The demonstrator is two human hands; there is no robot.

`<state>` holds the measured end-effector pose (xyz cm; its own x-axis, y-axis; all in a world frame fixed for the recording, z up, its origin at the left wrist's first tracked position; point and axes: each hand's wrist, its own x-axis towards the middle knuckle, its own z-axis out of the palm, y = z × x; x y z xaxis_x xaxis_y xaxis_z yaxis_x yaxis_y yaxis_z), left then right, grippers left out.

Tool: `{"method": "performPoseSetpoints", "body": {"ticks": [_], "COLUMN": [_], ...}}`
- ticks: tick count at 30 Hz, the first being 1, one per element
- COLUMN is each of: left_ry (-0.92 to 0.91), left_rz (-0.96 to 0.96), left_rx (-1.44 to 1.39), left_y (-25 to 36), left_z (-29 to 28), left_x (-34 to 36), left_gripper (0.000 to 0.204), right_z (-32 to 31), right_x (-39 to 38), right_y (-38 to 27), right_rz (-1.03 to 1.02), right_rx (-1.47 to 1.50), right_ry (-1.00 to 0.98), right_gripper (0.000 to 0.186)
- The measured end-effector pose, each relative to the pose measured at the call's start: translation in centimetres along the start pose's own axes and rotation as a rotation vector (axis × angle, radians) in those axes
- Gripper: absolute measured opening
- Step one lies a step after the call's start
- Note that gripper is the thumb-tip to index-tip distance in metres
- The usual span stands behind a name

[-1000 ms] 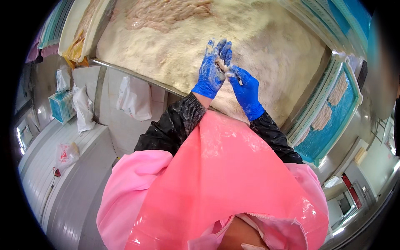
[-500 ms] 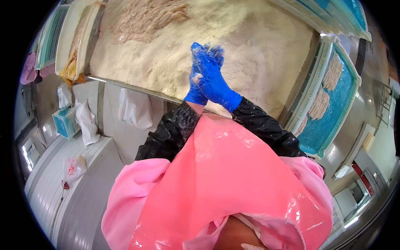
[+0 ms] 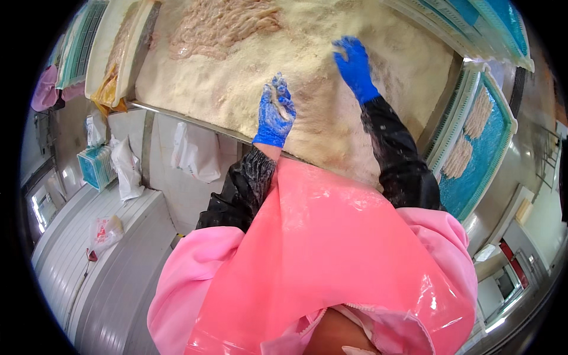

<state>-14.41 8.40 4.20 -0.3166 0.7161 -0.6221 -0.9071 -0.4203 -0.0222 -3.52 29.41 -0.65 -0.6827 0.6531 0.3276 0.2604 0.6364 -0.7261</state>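
My left hand (image 3: 274,121), in a blue glove caked with pale coating, is turned palm up with its fingers curled. A coated meat strip (image 3: 287,106) lies in its palm. My right hand (image 3: 355,68), also blue-gloved, hovers to the right and farther away over the yellowish breading (image 3: 319,112); its fingers are apart and point left, and nothing shows in them. A heap of raw pale-pink meat strips (image 3: 222,26) rests on the breading at the far left.
A blue-lined tray (image 3: 488,154) with bundles of coated strips (image 3: 475,115) stands at right, beside the breading table's metal edge (image 3: 441,109). More stacked trays (image 3: 455,26) are at the far right. A white container (image 3: 133,53) stands far left; white bags (image 3: 195,154) hang below.
My hands, pressed together before, have come apart. The right moved away to the far right; the left stayed near its place and now shows its palm with the strip.
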Motion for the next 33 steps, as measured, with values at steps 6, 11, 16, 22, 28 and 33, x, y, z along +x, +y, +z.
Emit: {"method": "performPoseSetpoints", "body": {"ticks": [6, 11, 16, 22, 28, 33], "left_ry": [-0.202, -0.138, -0.137, -0.125, -0.139, -0.180], "left_rz": [-0.135, -0.144, -0.167, -0.163, -0.155, -0.193], "left_rx": [-0.037, -0.059, -0.040, 0.029, 0.014, -0.040], "left_y": [0.9, 0.8, 0.0, -0.3, -0.5, -0.5], "left_z": [-1.0, -0.7, 0.2, 0.3, 1.8, 1.1], "left_x": [0.5, 0.6, 1.5, 1.8, 1.3, 1.6], "left_gripper": [0.039, 0.040, 0.039, 0.038, 0.038, 0.039], "right_z": [-0.3, -6.3, -9.8, -11.2, -11.0, -7.5], "right_x": [-0.5, -2.7, -4.1, -7.7, -11.3, -9.4], "right_y": [0.3, 0.1, -2.8, -2.4, 1.0, -0.7], "right_rz": [-0.061, 0.501, 0.477, 0.864, 0.251, 0.215], "right_rx": [0.117, 0.452, 0.741, 0.394, -0.194, -0.356], "right_ry": [-0.621, -0.620, -0.514, -0.362, -0.081, -0.206], "right_gripper": [0.043, 0.033, 0.032, 0.028, 0.028, 0.024]}}
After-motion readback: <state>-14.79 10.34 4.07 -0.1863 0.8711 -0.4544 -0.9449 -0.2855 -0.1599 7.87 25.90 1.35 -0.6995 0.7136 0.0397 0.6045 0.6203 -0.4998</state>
